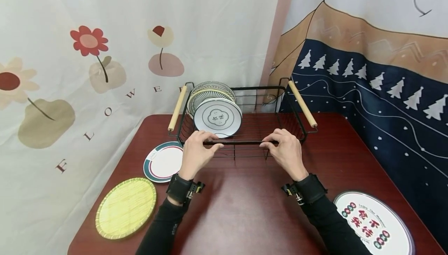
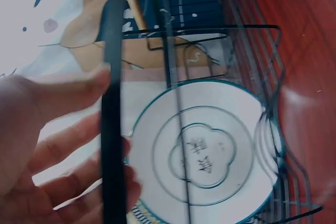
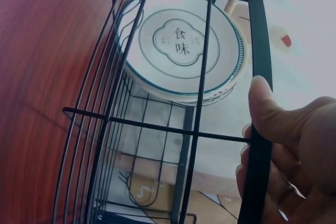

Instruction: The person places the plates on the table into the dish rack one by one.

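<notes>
A black wire dish rack [image 1: 243, 143] with two wooden handles stands at the back of the table. My left hand [image 1: 197, 152] grips the rack's front rail left of centre, and my right hand [image 1: 285, 150] holds the same rail farther right. In the left wrist view the thumb and curled fingers lie on opposite sides of the rail [image 2: 113, 145]; the right wrist view shows a similar hold. Several plates stand upright at the rack's left end. The front one is a white plate [image 1: 217, 118] with a flower-shaped outline and characters; those behind it are partly hidden.
A green-and-red-rimmed plate [image 1: 166, 163] lies left of the rack, partly behind my left hand. Nearer sits a round yellow woven tray [image 1: 126, 208]. A white plate with red characters [image 1: 374, 220] lies front right. Printed curtains [image 1: 224, 25] hang behind the reddish table [image 1: 238, 208].
</notes>
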A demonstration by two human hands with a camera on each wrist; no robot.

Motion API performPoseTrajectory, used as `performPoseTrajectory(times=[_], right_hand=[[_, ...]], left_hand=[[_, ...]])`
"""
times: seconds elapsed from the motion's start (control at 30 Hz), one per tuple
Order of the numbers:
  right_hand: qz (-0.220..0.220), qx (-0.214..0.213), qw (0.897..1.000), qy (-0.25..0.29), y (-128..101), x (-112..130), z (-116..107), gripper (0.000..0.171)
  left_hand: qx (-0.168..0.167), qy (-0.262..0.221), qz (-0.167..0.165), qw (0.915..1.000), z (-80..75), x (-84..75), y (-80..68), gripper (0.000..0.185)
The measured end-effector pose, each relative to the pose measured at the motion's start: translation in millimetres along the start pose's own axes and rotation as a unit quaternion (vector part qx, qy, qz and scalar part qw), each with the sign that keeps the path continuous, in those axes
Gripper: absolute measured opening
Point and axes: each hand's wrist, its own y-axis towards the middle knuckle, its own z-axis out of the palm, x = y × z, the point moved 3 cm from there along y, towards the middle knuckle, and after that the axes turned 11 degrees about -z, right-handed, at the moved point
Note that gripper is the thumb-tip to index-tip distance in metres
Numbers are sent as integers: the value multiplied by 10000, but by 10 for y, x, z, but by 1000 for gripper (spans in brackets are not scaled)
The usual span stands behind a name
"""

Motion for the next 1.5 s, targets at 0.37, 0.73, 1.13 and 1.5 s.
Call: performPoseTrajectory(times=[0.37, 0.73, 1.13, 1.5], right_hand=[[66, -5, 10000, 51, -24, -17, 13, 16], [107, 17, 9999, 76, -43, -21, 38, 16], [109, -20, 9999, 100, -32, -31, 43, 15], [92, -27, 9999, 93, -14, -29, 24, 15]], left_hand=[[335, -253, 81, 9991, -256, -34, 184, 78], [-186, -388, -12, 9991, -620, 220, 371, 95], [141, -545, -920, 9942, -916, 671, 481, 105], [784, -1023, -2136, 9684, -983, 1129, 495, 110]])
